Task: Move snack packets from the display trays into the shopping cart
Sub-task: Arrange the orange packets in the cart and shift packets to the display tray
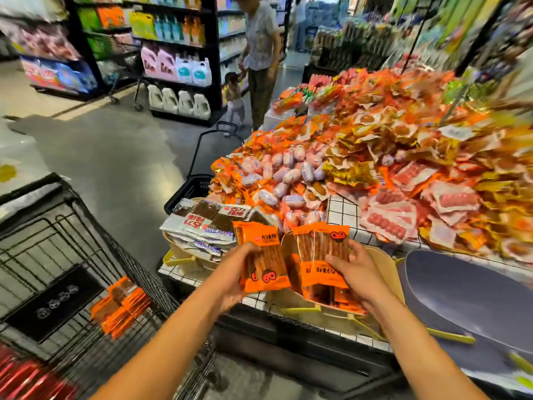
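Note:
My left hand (230, 277) grips an orange snack packet (264, 255) above the front edge of the display table. My right hand (356, 272) grips a small stack of the same orange packets (321, 255) over a cream display tray (383, 267). More of these packets lie in that tray under my right hand. To the left stands the black wire shopping cart (86, 255), with several orange packets (121, 307) lying inside it. A second cream tray (178, 256) holds white and brown packets (207, 223).
A big heap of orange, yellow and pink snacks (375, 157) covers the tiled table (343, 210). A black hand basket (190, 189) stands on the floor at the table's left. A grey oval tray (467, 295) lies at the right. An adult (261, 47) and a small child (235, 96) stand by the shelves behind.

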`<move>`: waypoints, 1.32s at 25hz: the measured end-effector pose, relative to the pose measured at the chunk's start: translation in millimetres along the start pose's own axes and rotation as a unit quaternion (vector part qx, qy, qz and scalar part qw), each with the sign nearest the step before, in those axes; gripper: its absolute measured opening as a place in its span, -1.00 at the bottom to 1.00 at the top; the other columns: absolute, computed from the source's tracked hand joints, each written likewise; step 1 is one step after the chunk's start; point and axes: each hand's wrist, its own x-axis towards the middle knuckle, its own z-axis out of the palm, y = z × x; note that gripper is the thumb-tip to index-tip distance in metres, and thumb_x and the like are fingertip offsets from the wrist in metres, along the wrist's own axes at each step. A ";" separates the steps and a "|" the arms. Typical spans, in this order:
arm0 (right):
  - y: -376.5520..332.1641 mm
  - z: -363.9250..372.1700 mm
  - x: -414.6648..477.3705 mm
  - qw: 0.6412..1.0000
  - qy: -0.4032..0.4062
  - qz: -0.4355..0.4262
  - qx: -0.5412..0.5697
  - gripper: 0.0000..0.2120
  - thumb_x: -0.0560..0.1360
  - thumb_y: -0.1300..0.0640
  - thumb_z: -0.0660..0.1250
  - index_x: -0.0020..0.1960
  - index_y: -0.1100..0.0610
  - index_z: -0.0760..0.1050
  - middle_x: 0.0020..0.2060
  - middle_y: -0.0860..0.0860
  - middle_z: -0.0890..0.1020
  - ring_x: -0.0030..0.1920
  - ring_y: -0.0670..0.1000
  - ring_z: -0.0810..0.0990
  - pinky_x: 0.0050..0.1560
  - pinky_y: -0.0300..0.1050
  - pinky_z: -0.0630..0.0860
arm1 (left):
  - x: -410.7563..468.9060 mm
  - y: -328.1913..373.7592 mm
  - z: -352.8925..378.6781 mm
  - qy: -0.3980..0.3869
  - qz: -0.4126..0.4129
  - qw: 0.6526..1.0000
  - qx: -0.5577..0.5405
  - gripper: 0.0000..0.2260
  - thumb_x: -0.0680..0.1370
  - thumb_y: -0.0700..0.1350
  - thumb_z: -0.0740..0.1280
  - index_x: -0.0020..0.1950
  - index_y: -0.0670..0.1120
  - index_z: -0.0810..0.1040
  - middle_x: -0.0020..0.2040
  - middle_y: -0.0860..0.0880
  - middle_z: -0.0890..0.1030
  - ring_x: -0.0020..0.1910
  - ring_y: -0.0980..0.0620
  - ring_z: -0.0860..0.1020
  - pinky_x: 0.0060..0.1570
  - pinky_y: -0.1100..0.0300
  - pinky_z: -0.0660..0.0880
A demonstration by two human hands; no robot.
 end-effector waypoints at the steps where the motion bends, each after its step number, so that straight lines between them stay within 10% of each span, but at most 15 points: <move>1: 6.6 -16.8 10.4 0.997 0.023 -0.016 -0.075 -0.66 0.56 0.21 0.42 0.27 0.06 0.39 0.18 0.01 0.62 0.15 0.05 0.60 -0.01 -0.17 0.54 | 9.5 -1.0 7.6 0.002 0.000 1.000 0.009 -0.79 0.62 -0.17 0.25 0.23 -0.16 0.54 0.05 -0.28 0.66 -0.13 -0.19 0.67 0.03 -0.21 0.61; 4: 33.1 -48.0 34.1 0.926 0.020 -0.047 -0.374 -0.57 0.58 0.05 0.35 0.38 0.06 0.30 0.11 0.10 0.65 0.04 0.17 0.64 -0.16 -0.05 0.47 | 27.5 -4.3 30.0 0.000 -0.020 0.999 0.030 -0.82 0.62 -0.17 0.26 0.18 -0.16 0.57 -0.04 -0.25 0.68 -0.25 -0.15 0.68 -0.29 -0.04 0.66; 8: 46.8 -65.9 47.8 0.796 0.078 -0.096 -0.592 -0.31 0.54 0.10 0.36 0.55 0.27 0.16 0.22 0.20 0.54 0.18 0.23 0.56 0.11 0.07 0.51 | 43.9 -12.5 51.4 0.006 -0.028 0.999 0.036 -0.88 0.62 -0.22 0.30 0.12 -0.15 0.59 -0.06 -0.23 0.71 -0.20 -0.17 0.70 -0.14 -0.13 0.67; 12: 11.7 -40.0 35.3 0.972 -0.020 -0.087 -0.218 -0.47 0.53 -0.14 0.41 0.43 0.00 0.41 0.20 -0.06 0.57 0.19 -0.02 0.58 0.22 0.00 0.54 | 51.2 -20.8 64.8 -0.028 -0.030 0.999 0.029 -0.69 0.52 -0.18 0.43 0.27 -0.13 0.60 0.09 -0.25 0.71 -0.03 -0.19 0.71 -0.02 -0.13 0.66; 15: 5.8 -3.3 28.8 0.991 -0.133 0.023 -0.019 -0.46 0.41 -0.14 0.54 0.33 -0.04 0.50 0.13 -0.08 0.69 0.15 -0.06 0.66 0.25 0.02 0.57 | 49.9 -22.3 84.3 -0.030 -0.004 0.997 0.065 -0.83 0.59 -0.15 0.39 0.17 -0.08 0.66 0.00 -0.16 0.74 -0.12 -0.09 0.73 -0.14 0.03 0.64; 18: 12.6 6.1 35.7 0.990 -0.127 0.020 0.057 -0.59 0.44 0.09 0.55 0.25 0.02 0.55 0.07 -0.01 0.73 0.13 0.06 0.69 0.24 0.13 0.57 | 51.3 -22.1 88.4 -0.009 0.080 0.979 0.189 -0.74 0.61 0.05 0.39 0.27 0.01 0.62 0.14 -0.07 0.73 0.09 -0.05 0.71 0.21 -0.11 0.60; 21: 16.2 -5.4 49.1 0.996 -0.083 0.026 0.002 -0.65 0.44 0.09 0.55 0.19 0.00 0.57 0.00 -0.06 0.74 0.09 0.03 0.70 0.20 0.05 0.59 | 54.9 -29.2 66.8 0.018 0.236 0.876 0.421 -0.47 0.57 0.29 0.32 0.50 0.19 0.35 0.39 0.12 0.55 0.34 0.11 0.53 0.40 -0.06 0.45; 24: 21.5 -12.4 53.6 0.982 -0.063 -0.006 -0.178 -0.47 0.33 -0.18 0.58 0.21 -0.12 0.47 0.03 -0.15 0.69 0.07 -0.06 0.66 0.15 0.00 0.57 | 59.5 -50.2 43.6 0.080 0.326 0.688 0.643 -0.31 0.63 0.25 0.19 0.67 -0.01 0.09 0.59 -0.03 0.27 0.56 0.00 0.23 0.53 -0.01 0.24; 27: 29.6 -3.2 46.9 0.863 -0.070 -0.065 -0.496 -0.31 0.41 -0.32 0.39 0.42 -0.06 0.30 0.23 -0.03 0.60 0.25 0.10 0.54 0.10 -0.05 0.42 | 65.2 -73.8 32.9 0.056 0.328 0.555 0.763 -0.45 0.65 0.27 0.07 0.57 0.05 0.36 0.58 -0.02 0.35 0.61 -0.06 0.20 0.54 -0.16 0.22; 29: 39.6 2.7 44.6 0.759 -0.050 -0.104 -0.640 -0.23 0.49 -0.39 0.19 0.53 0.05 0.19 0.40 0.04 0.44 0.38 0.12 0.36 0.29 0.06 0.29 | 67.7 -81.1 31.2 0.053 0.320 0.515 0.793 -0.53 0.66 0.27 0.02 0.39 0.13 0.54 0.51 0.03 0.47 0.60 -0.07 0.25 0.53 -0.19 0.18; 33: 55.6 -2.0 49.4 0.737 -0.083 -0.067 -0.668 -0.11 0.55 -0.45 -0.13 0.63 0.17 -0.06 0.55 0.07 0.22 0.50 0.12 0.19 0.44 0.10 0.15 | 68.7 -81.5 30.9 0.048 0.316 0.487 0.813 -0.58 0.65 0.24 0.05 0.33 0.16 0.58 0.44 0.07 0.53 0.59 -0.07 0.28 0.53 -0.21 0.18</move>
